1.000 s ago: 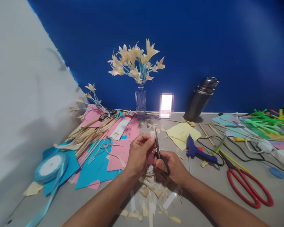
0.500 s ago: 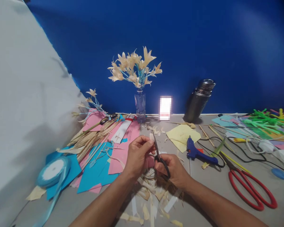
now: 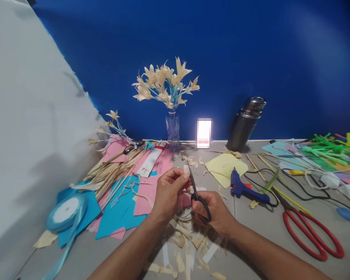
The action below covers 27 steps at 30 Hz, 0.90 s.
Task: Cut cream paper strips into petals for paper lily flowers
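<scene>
Between the fingertips of my left hand is pinched a small pale strip, its upper end standing clear of the fingers. My right hand grips black-handled scissors, with fingers around the loops. The scissor blades point up and away, right beside the strip; whether they touch it I cannot tell. Below both hands lies a heap of pale husk scraps and strips, partly hidden by my wrists. A pinkish round thing shows between the hands.
Beyond my hands stands a clear bottle holding pale husk flowers. A dark flask leans at the wall. To the right lie a blue glue gun with its cord and red-handled scissors; left, a ribbon spool and coloured paper.
Almost nothing differs. My left hand has shifted very slightly left, and the scissors in my right hand sit a touch further right.
</scene>
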Motion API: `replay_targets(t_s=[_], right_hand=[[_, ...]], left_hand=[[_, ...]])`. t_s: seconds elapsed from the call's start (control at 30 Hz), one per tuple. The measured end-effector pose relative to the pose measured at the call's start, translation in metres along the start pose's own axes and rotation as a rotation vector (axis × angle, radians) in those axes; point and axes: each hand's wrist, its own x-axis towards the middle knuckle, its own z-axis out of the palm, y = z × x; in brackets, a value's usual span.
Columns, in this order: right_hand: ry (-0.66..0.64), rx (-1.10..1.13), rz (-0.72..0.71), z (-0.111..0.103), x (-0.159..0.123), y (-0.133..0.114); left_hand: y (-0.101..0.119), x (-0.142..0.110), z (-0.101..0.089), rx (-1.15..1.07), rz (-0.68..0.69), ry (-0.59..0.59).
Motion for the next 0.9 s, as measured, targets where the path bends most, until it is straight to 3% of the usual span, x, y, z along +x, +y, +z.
replay_targets(t_s=[0.4,0.5,0.67,0.9], right_hand=[[0.016,-0.072,-0.019,-0.001,-0.001,0.0],[0.081,-0.073,-0.029,-0.007,0.001,-0.005],[0.298,-0.009,-0.108,-0.022,0.006,-0.027],[0.208,-0.01,-0.066,-0.026,0.002,-0.035]], left_hand=[[0.005,0.002,-0.006,0.013,-0.011,-0.056],[0.009,0.002,-0.008,0.056,-0.026,-0.064],[0.011,-0.001,-0.005,0.05,-0.173,-0.19],[0.006,-0.003,-0.003,0.127,-0.332,-0.316]])
